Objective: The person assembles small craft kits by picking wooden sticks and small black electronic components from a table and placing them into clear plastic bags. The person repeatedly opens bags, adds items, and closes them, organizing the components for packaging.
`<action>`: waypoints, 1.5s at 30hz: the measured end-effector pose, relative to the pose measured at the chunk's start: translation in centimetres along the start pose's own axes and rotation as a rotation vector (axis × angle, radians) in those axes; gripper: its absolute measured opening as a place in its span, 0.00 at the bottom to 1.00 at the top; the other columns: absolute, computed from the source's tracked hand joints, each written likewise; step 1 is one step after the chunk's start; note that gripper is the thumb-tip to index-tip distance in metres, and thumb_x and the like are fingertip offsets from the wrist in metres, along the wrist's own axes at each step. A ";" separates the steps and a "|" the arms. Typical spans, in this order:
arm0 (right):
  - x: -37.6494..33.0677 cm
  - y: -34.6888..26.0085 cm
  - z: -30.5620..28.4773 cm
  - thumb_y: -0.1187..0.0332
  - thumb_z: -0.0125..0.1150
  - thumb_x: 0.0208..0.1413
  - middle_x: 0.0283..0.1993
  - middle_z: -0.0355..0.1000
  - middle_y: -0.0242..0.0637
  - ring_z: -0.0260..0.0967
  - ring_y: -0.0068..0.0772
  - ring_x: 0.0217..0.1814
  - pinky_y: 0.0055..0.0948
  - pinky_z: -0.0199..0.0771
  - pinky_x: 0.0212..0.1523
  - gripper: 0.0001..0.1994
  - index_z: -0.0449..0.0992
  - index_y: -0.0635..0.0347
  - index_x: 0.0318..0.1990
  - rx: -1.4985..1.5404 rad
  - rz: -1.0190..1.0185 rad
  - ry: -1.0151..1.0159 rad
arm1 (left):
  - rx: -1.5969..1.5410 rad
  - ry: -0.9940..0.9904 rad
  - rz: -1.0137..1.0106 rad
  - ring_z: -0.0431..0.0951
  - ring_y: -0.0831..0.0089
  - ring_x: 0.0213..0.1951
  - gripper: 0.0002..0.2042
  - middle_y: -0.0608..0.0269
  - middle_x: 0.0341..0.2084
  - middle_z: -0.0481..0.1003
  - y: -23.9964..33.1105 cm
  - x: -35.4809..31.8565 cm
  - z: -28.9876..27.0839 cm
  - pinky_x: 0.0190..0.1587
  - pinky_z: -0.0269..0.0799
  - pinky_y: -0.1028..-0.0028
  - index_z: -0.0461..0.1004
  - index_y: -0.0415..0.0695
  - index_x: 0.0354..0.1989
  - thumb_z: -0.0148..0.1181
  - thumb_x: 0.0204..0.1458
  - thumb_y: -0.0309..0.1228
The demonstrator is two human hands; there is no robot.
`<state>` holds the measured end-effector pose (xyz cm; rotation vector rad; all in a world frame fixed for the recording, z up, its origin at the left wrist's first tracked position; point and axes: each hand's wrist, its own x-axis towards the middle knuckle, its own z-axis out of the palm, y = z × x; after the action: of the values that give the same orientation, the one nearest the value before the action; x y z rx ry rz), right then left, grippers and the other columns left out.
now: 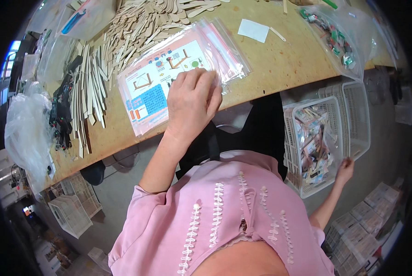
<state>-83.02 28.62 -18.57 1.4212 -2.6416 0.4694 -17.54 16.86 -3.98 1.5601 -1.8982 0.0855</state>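
Observation:
My left hand [193, 102] rests on a stack of clear plastic bags with printed sheets inside [144, 85], near the table's front edge. Its fingers are bent and pressed together at the right side of the top bag. The sheet shows coloured drawings and a blue block. My right hand [345, 171] hangs low at the right, beside the rim of a white plastic basket [302, 186]. Its fingers are curled closed; what they hold, if anything, is hidden. Many filled packets [314, 142] lie in that basket.
Loose wooden craft sticks [144, 20] are heaped at the table's back, with longer strips [93, 87] at left. Black wired parts [61, 117] lie beside a clear bag [26, 124]. A bag of small green and red parts [332, 39] sits far right, near a white paper [253, 31].

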 end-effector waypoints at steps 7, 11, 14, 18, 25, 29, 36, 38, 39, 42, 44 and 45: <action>-7.0 -21.8 2.3 0.72 0.56 0.67 0.39 0.81 0.43 0.80 0.28 0.40 0.30 0.80 0.42 0.10 0.79 0.68 0.49 0.646 -0.120 -0.554 | -0.212 0.071 -0.128 0.78 0.59 0.36 0.08 0.59 0.34 0.78 -0.7 -1.0 0.1 0.39 0.75 0.63 0.79 0.41 0.36 0.69 0.48 0.27; -10.5 -38.0 -3.6 0.69 0.57 0.68 0.36 0.80 0.37 0.79 0.25 0.36 0.24 0.78 0.37 0.10 0.79 0.68 0.44 0.934 -0.333 -0.879 | -0.004 0.224 -0.045 0.79 0.60 0.36 0.06 0.59 0.33 0.79 0.8 0.7 0.2 0.39 0.76 0.64 0.80 0.42 0.34 0.69 0.51 0.29; -11.1 -43.6 -6.0 0.69 0.59 0.67 0.31 0.80 0.33 0.78 0.24 0.32 0.25 0.77 0.35 0.09 0.80 0.67 0.40 0.884 -0.684 -0.866 | 0.038 0.119 -0.064 0.79 0.60 0.35 0.06 0.58 0.31 0.78 0.7 1.0 -0.2 0.37 0.76 0.65 0.80 0.43 0.33 0.68 0.51 0.30; -11.6 -47.2 -7.5 0.67 0.58 0.68 0.31 0.81 0.36 0.76 0.23 0.29 0.23 0.74 0.30 0.12 0.81 0.68 0.38 1.064 -0.570 -1.096 | -0.148 0.127 -0.146 0.77 0.61 0.32 0.05 0.58 0.31 0.77 -0.6 -0.6 0.5 0.35 0.74 0.64 0.76 0.42 0.29 0.67 0.49 0.27; -10.2 -51.4 -7.8 0.56 0.50 0.73 0.32 0.79 0.39 0.77 0.23 0.25 0.17 0.67 0.19 0.20 0.77 0.67 0.47 1.241 -0.355 -1.425 | -0.293 0.238 0.162 0.78 0.58 0.38 0.07 0.59 0.39 0.77 0.0 -3.4 -2.1 0.42 0.73 0.62 0.72 0.41 0.25 0.67 0.40 0.21; -10.7 -51.4 -7.4 0.60 0.58 0.69 0.28 0.77 0.33 0.75 0.21 0.21 0.18 0.64 0.17 0.14 0.77 0.65 0.42 1.028 -0.414 -1.513 | -0.426 0.139 0.242 0.79 0.58 0.41 0.09 0.58 0.43 0.77 0.3 -6.5 -2.6 0.44 0.74 0.61 0.72 0.41 0.24 0.67 0.35 0.22; -14.2 -46.6 -7.9 0.69 0.64 0.65 0.26 0.76 0.29 0.71 0.17 0.22 0.18 0.68 0.20 0.07 0.79 0.61 0.35 0.853 -0.252 -1.686 | -0.744 -0.264 -0.350 0.81 0.56 0.37 0.12 0.51 0.37 0.79 1.6 -11.0 -4.1 0.41 0.77 0.64 0.75 0.39 0.34 0.73 0.50 0.32; -16.4 -44.1 -5.7 0.69 0.66 0.64 0.25 0.75 0.29 0.72 0.16 0.23 0.18 0.70 0.22 0.08 0.78 0.62 0.34 0.888 -0.177 -1.749 | -0.904 -0.565 -0.629 0.82 0.59 0.35 0.14 0.51 0.35 0.80 2.5 -11.5 -4.0 0.40 0.78 0.67 0.75 0.38 0.34 0.73 0.51 0.34; -17.3 -43.6 -5.4 0.69 0.66 0.63 0.24 0.75 0.29 0.71 0.16 0.23 0.16 0.70 0.22 0.08 0.78 0.60 0.32 0.914 -0.141 -1.747 | -0.861 -0.606 -0.580 0.82 0.68 0.33 0.12 0.55 0.33 0.82 2.7 -12.3 -3.1 0.38 0.78 0.70 0.76 0.38 0.35 0.71 0.56 0.34; -18.4 -42.1 -2.1 0.66 0.66 0.65 0.26 0.76 0.31 0.72 0.19 0.23 0.20 0.72 0.24 0.11 0.77 0.64 0.33 1.046 -0.156 -1.595 | -1.173 -0.485 -0.700 0.82 0.76 0.34 0.08 0.60 0.33 0.83 3.0 -14.6 0.6 0.37 0.78 0.74 0.77 0.38 0.36 0.67 0.59 0.30; -18.1 -42.3 -1.7 0.66 0.63 0.66 0.26 0.76 0.33 0.73 0.20 0.23 0.21 0.73 0.26 0.11 0.77 0.64 0.33 1.132 -0.160 -1.531 | -1.130 -0.543 -0.822 0.77 0.84 0.35 0.05 0.67 0.32 0.81 2.4 -14.2 0.8 0.38 0.74 0.79 0.78 0.38 0.41 0.62 0.63 0.27; -17.9 -42.6 -1.7 0.67 0.63 0.66 0.26 0.76 0.33 0.73 0.21 0.23 0.21 0.73 0.27 0.11 0.77 0.64 0.33 1.184 -0.167 -1.508 | -1.149 -0.493 -0.777 0.77 0.84 0.34 0.05 0.67 0.30 0.81 2.1 -13.9 1.2 0.38 0.74 0.79 0.78 0.37 0.41 0.60 0.64 0.27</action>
<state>-37.81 21.44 -11.86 3.3540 -3.0925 1.6400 -19.11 28.72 -11.47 1.3420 -1.0578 -1.5362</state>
